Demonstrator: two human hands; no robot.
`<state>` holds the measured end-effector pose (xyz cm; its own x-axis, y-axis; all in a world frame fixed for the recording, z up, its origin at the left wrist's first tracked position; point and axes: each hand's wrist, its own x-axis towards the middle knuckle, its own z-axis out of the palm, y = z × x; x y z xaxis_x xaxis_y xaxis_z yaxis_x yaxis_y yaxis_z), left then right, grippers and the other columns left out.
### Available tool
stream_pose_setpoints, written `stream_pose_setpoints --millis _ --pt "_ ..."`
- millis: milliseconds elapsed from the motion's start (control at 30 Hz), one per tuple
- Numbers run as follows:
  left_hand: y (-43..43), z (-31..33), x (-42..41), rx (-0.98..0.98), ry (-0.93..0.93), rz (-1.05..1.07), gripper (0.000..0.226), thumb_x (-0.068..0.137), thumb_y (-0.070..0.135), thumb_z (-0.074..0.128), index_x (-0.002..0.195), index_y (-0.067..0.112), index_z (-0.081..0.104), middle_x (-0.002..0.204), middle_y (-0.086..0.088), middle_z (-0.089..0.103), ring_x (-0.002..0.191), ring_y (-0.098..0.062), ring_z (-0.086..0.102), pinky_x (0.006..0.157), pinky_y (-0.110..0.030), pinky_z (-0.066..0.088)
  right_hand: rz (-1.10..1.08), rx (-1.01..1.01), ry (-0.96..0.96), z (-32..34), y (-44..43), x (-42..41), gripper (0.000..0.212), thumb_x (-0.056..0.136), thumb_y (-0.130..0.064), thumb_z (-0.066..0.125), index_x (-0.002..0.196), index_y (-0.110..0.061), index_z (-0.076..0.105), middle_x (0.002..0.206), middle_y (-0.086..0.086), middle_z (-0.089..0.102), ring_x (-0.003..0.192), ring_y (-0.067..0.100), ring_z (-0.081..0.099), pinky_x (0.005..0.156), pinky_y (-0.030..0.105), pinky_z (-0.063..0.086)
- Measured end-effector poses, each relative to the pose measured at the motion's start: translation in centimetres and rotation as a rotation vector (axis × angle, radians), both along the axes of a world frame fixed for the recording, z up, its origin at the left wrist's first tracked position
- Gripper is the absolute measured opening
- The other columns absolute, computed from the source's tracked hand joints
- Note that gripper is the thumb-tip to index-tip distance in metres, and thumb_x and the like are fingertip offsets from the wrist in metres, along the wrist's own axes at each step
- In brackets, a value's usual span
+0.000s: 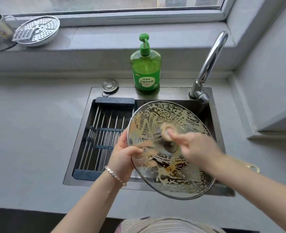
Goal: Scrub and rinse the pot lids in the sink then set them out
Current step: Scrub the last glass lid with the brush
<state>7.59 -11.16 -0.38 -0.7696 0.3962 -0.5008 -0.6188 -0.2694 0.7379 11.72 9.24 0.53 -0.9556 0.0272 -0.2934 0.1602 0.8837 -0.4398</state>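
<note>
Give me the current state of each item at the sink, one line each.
glass lid: tilted above the sink, coated in brownish suds, not yet rinsed.
left hand: grips the lid's rim.
right hand: holds the scrubber, motion-blurred.
scrubber: pressed against the lid.
faucet: no stream visible.
soap bottle: upright, nearly full.
drain rack: set in the sink's left half.

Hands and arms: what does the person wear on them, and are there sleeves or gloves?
No gloves and no sleeves show. The left hand has at its wrist a bracelet of small flat pale metal links. Behind the right hand, under the wrist, a gold-coloured loop shows, perhaps a bangle; it is too blurred to tell.
</note>
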Motion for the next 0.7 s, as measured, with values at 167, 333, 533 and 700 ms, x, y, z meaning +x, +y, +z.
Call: stream_pose_setpoints --millis 167,333,533,700 --pt "-0.5 0.0 0.2 -0.042 0.011 -0.081 0.081 0.057 -0.021 0.046 0.119 0.031 0.055 0.103 -0.012 0.066 0.081 -0.029 0.069 0.062 -0.045 0.054 0.011 -0.122 0.007 -0.7 -1.1 0.0 0.039 0.097 -0.021 0.042 0.128 -0.045 0.048 0.075 -0.014 0.060 0.049 0.003 0.039 0.042 0.014 0.030" --pt "0.0 0.3 0.6 -0.060 0.009 -0.144 0.083 0.063 -0.028 0.039 0.129 0.023 0.049 0.105 -0.016 0.062 0.075 -0.022 0.067 0.045 -0.029 0.049 0.091 -0.284 0.083 0.3 -3.4 -0.1 0.037 0.095 -0.019 0.048 0.126 -0.039 0.053 0.081 -0.015 0.062 0.045 -0.001 0.041 0.047 0.018 0.033" --pt "-0.2 0.6 0.3 -0.070 0.027 -0.155 0.086 0.059 -0.021 0.043 0.127 0.031 0.050 0.098 -0.013 0.066 0.072 -0.029 0.056 0.043 -0.025 0.044 -0.044 -0.249 0.122 -0.4 -1.8 -1.8 0.035 0.095 -0.019 0.047 0.123 -0.039 0.055 0.082 -0.016 0.066 0.041 0.004 0.038 0.039 0.018 0.032" --pt "-0.7 0.8 0.2 -0.019 0.074 -0.083 0.090 0.050 -0.017 0.043 0.128 0.028 0.049 0.106 -0.010 0.066 0.085 -0.027 0.069 0.054 -0.043 0.057 0.222 -0.287 0.035 0.1 -2.5 2.5 0.040 0.093 -0.022 0.051 0.124 -0.048 0.048 0.075 -0.016 0.054 0.057 0.004 0.042 0.055 0.021 0.041"
